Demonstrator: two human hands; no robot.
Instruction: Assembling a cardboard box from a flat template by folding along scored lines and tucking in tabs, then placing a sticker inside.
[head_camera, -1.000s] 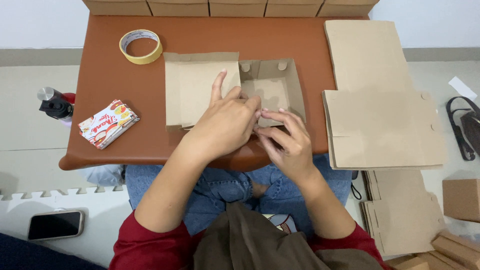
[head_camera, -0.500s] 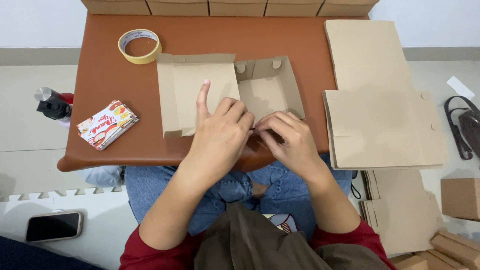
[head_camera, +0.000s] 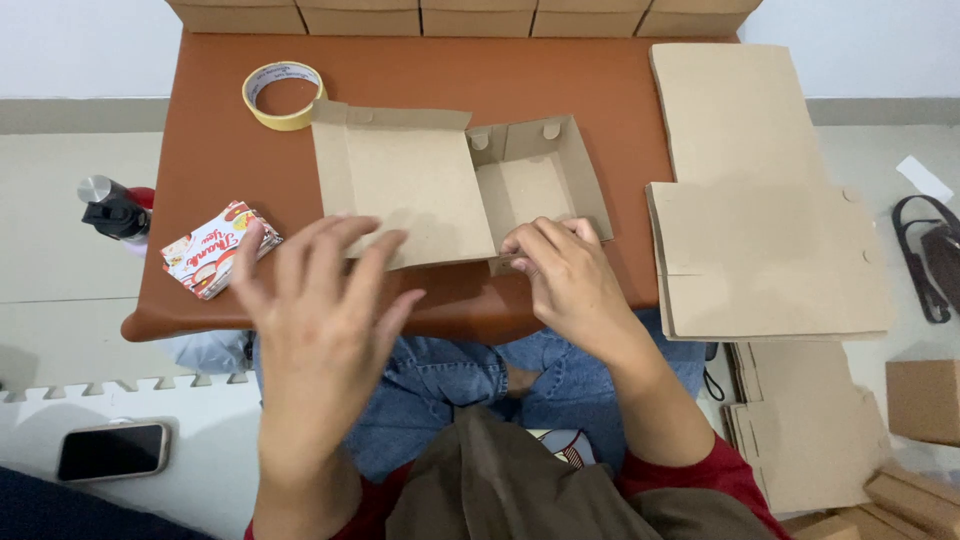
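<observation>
We have the half-folded brown cardboard box (head_camera: 470, 190) lying open on the reddish-brown table (head_camera: 620, 80), near its front edge, with its flat lid panel to the left and its shallow tray to the right. Our right hand (head_camera: 570, 280) pinches the tray's near wall at the front corner, fingers curled over the edge. Our left hand (head_camera: 325, 320) hovers spread and empty above the lid's near edge, touching nothing that we can see.

With only 1 hand on it, we judge the box could pivot or slide toward the table edge and tip into our lap. The pinched wall could spring back flat, or crease off its score line if we press unevenly. The lid panel, unheld, may flop and drag the tray.

The stack of flat cardboard blanks (head_camera: 760, 200) overhangs the table's right side and could slip if bumped. The yellowish tape roll (head_camera: 285, 95) and red-and-white snack packet (head_camera: 215, 250) lie well apart
</observation>
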